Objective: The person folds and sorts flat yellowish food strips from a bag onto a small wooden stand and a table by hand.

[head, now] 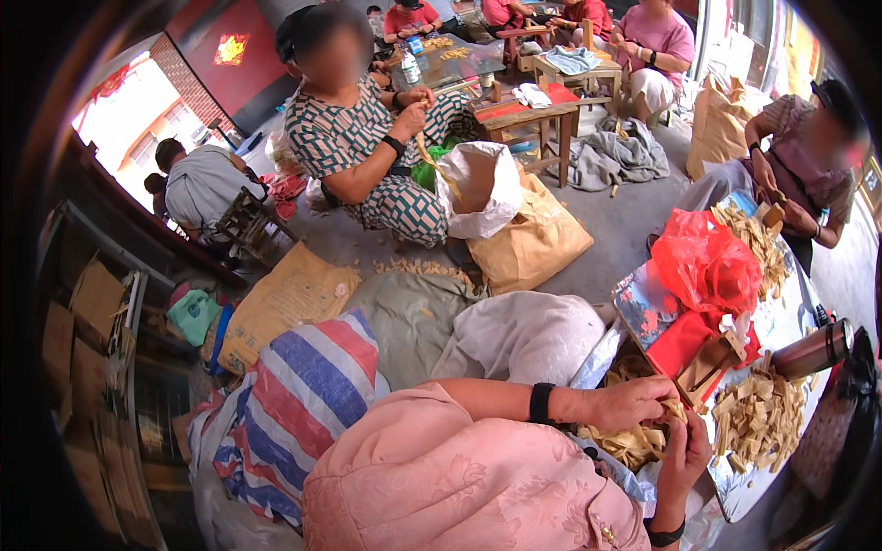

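My left hand (632, 403) pinches one side of a small tan folded strip (675, 411), a little above a bag of loose tan strips (623, 444). Fingertips of my right hand (688, 444) grip the other side of the same strip, so the hands nearly touch. The strip's material cannot be told. To the right, a pile of short tan pieces (758, 413) lies on a patterned board (739, 492). Close beyond my fingers, a small wooden stand (710, 361) rests on red cloth (682, 341). Black bands circle both wrists.
A steel flask (813, 349) lies tilted by the pile. Behind the stand sits a red plastic bag (706, 262). A striped woven sack (310, 386) is at my left side. Across from me, a person (365, 151) handles a long strip over a white sack (482, 186); another person (803, 165) sits beyond the board.
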Tool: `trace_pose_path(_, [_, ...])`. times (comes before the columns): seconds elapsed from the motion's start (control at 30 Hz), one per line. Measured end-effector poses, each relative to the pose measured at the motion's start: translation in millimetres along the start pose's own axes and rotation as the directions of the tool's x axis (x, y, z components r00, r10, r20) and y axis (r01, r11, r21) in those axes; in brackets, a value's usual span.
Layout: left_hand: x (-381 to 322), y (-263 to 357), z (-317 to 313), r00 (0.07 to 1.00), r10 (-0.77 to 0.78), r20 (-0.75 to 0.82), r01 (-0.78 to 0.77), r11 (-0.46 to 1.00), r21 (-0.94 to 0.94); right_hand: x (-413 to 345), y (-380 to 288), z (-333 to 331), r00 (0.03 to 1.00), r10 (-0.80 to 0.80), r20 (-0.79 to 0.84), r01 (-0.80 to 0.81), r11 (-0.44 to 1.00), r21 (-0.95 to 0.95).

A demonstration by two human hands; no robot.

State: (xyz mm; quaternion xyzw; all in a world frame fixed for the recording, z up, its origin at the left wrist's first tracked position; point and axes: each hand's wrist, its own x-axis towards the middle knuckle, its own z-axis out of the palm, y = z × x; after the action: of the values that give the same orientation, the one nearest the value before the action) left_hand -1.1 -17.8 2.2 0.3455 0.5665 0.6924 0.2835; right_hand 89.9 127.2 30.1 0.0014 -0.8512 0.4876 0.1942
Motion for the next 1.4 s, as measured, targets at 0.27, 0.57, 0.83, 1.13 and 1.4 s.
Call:
trace_pose_path(0.27, [-2.6, 6.3, 8.4, 0.947, 0.238, -0.217, -0.211, 0.968, 0.137, -15.5, 28.5, 5.8, 0.946, 0.312, 0.082, -0.311, 0.811, 0.496])
trace_pose_path(0.57, [-19.6, -14.2, -17.1, 0.973, 0.085, -0.216, -0.114, 0.985, -0.126, -0.3, -16.1, 28.2, 0.963, 0.227, 0.147, -0.268, 0.874, 0.406])
trace_pose_path(0.83, [-41.5, 2.6, -66.0, 0.979, -0.011, -0.202, -0.066, 0.927, -0.370, 35.3, -36.3, 78.7, 0.851, 0.459, 0.257, -0.525, 0.711, 0.468])
trace_pose_path(1.13, [-47.7, 0.8, -93.8, 0.981, -0.045, -0.190, -0.052, 0.878, -0.476, 47.0, -5.9, 92.0, 0.944, -0.015, 0.329, 0.003, 0.999, 0.037])
trace_pose_path(1.4, [-48.4, -3.3, -92.9, 0.972, -0.078, -0.223, -0.025, 0.904, -0.427, 49.5, -9.1, 98.2, 0.929, -0.195, 0.315, 0.223, 0.973, -0.055])
